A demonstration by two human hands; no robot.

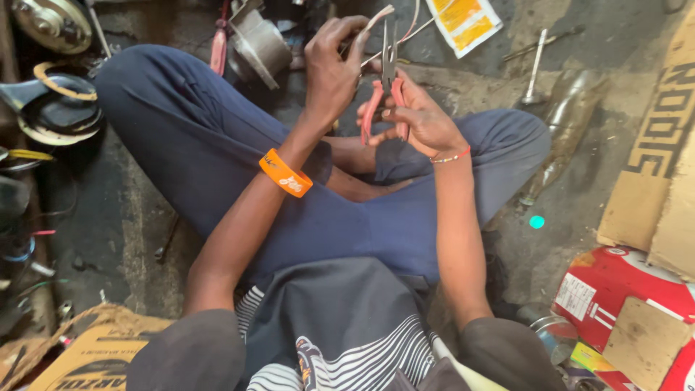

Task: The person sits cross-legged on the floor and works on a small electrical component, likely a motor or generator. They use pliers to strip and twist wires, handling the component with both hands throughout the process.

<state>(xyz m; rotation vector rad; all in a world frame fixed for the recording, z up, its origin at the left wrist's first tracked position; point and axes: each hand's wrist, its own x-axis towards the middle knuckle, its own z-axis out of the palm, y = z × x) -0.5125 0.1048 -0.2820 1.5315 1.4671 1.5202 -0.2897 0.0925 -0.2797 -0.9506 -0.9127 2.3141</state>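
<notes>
I sit cross-legged on a dirty floor in dark blue trousers. My right hand [413, 116] grips a pair of pliers with red handles [384, 90], jaws pointing up. My left hand [333, 61], with an orange wristband [285, 173] on the forearm, pinches a pale wire [380, 18] right at the plier jaws. More thin wires [413, 25] run away from the jaws toward the top of the view. Both hands are raised close together above my knees.
A yellow and white paper [463, 22] and a metal rod tool [534, 69] lie on the floor ahead. Cardboard pieces [659, 145] and a red container [615, 289] sit at right. Metal parts [51, 101] and loose wires crowd the left; a clear bottle [561, 130] lies beside my right knee.
</notes>
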